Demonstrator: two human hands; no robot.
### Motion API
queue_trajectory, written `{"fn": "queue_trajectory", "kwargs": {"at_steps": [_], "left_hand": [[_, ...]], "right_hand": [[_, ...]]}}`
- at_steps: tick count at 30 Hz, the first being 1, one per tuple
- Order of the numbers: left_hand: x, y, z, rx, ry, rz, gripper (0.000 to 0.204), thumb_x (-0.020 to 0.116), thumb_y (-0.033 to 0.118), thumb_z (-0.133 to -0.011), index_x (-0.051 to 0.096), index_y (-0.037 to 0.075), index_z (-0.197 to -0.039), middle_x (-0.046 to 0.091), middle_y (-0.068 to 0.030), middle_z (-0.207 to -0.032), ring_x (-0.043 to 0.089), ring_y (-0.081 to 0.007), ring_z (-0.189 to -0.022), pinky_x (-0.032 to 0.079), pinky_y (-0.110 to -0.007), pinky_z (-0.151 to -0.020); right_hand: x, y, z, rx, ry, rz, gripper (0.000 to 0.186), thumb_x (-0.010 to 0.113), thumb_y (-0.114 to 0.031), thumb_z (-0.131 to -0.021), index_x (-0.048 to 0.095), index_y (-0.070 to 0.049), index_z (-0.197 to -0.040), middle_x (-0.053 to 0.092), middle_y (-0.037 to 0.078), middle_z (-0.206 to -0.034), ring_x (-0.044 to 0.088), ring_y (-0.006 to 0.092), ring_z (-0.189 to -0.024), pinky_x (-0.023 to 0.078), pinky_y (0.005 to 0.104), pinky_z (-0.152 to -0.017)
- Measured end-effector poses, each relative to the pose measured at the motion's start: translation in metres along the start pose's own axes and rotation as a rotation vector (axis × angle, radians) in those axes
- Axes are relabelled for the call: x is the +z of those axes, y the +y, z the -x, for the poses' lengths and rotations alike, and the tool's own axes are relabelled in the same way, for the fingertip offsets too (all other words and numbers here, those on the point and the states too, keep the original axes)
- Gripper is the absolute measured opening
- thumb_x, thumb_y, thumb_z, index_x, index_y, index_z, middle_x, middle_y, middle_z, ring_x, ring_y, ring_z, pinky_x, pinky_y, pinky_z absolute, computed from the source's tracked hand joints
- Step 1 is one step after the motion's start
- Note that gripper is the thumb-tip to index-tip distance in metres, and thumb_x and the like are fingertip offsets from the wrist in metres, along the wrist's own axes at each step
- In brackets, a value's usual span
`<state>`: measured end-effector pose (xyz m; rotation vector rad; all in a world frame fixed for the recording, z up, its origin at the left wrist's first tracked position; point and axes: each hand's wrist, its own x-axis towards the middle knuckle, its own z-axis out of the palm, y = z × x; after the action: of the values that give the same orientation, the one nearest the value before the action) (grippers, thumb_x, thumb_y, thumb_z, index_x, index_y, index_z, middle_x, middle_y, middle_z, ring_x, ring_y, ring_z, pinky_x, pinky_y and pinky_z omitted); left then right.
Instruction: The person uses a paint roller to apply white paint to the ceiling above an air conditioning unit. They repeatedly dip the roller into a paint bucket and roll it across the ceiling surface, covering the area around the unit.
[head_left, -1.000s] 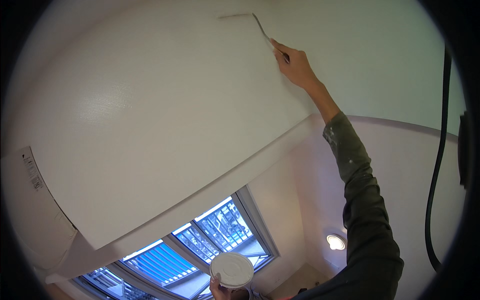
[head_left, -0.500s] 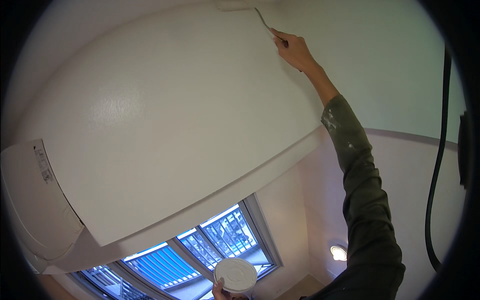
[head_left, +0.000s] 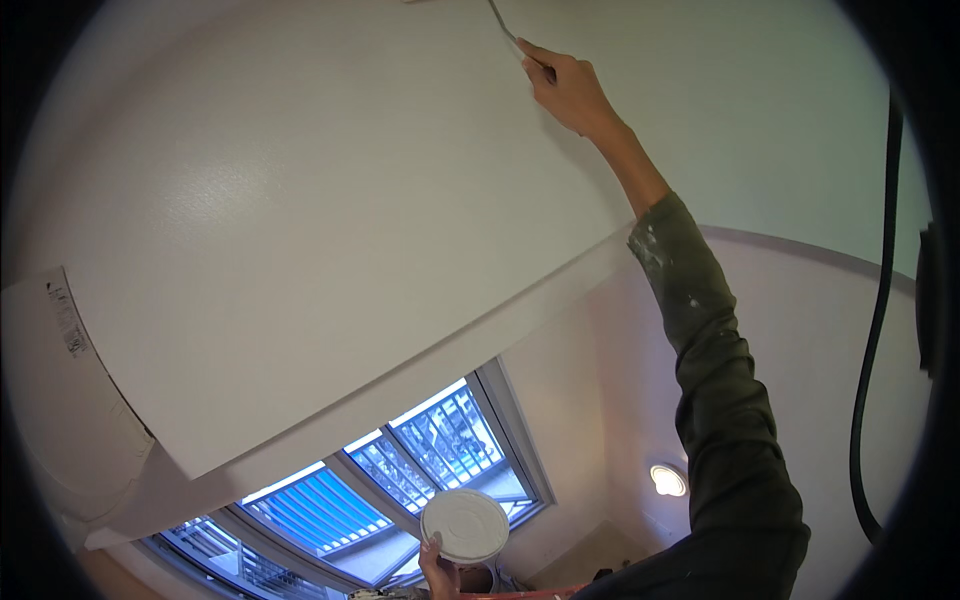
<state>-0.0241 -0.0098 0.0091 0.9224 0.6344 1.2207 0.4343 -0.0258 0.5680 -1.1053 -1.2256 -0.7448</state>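
Two hands are busy: my right hand [head_left: 572,88] is closed around a thin metal-shafted tool [head_left: 505,30] pressed to the white ceiling [head_left: 300,200]; it looks light and stiff, best gripped low. My left hand [head_left: 438,570] pinches a round white lid [head_left: 465,525].

Right hand [head_left: 572,88] presses a thin tool [head_left: 505,28] against the ceiling [head_left: 300,200]; left hand [head_left: 438,570] holds a round white lid [head_left: 465,525].
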Motion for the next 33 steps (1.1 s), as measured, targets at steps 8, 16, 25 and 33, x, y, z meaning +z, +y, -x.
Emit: {"fn": "queue_trajectory", "kwargs": {"at_steps": [8,16,25,33], "left_hand": [[-0.003,-0.002,0.000,-0.050,0.033,0.085,0.046,0.054,0.023,-0.094,0.045,0.006,-0.136,0.055,-0.0104,-0.128,0.057,-0.0245,-0.117,0.054,-0.040,-0.089],[0.014,0.002,0.010,-0.006,0.073,0.070,0.051,0.054,0.025,-0.095,0.041,0.006,-0.140,0.054,-0.0104,-0.130,0.056,-0.0246,-0.120,0.050,-0.039,-0.095],[0.012,0.003,0.013,-0.066,0.107,0.040,0.046,0.055,0.025,-0.093,0.046,0.008,-0.134,0.058,-0.0069,-0.123,0.060,-0.0194,-0.111,0.053,-0.033,-0.084],[0.009,0.004,0.011,-0.032,0.082,0.064,0.048,0.057,0.026,-0.092,0.045,0.008,-0.135,0.056,-0.0077,-0.128,0.058,-0.0221,-0.117,0.053,-0.037,-0.090]], "right_hand": [[-0.020,0.020,0.131,0.035,-0.038,0.015,0.039,0.055,-0.015,-0.098,0.056,-0.007,-0.136,0.045,0.013,-0.061,0.041,0.0188,-0.054,0.042,0.0331,-0.057],[-0.021,0.034,0.263,0.048,-0.083,0.051,0.047,0.060,-0.005,-0.095,0.053,-0.012,-0.141,0.044,0.012,-0.060,0.041,0.0180,-0.051,0.039,0.0339,-0.053],[-0.033,0.031,0.374,0.221,-0.217,0.035,0.051,0.060,-0.004,-0.094,0.050,-0.013,-0.144,0.046,0.009,-0.061,0.041,0.0181,-0.051,0.038,0.0337,-0.051],[-0.030,0.035,0.389,0.220,-0.214,0.044,0.050,0.060,-0.004,-0.094,0.050,-0.011,-0.143,0.045,0.008,-0.061,0.040,0.0181,-0.051,0.037,0.0333,-0.050]]}}
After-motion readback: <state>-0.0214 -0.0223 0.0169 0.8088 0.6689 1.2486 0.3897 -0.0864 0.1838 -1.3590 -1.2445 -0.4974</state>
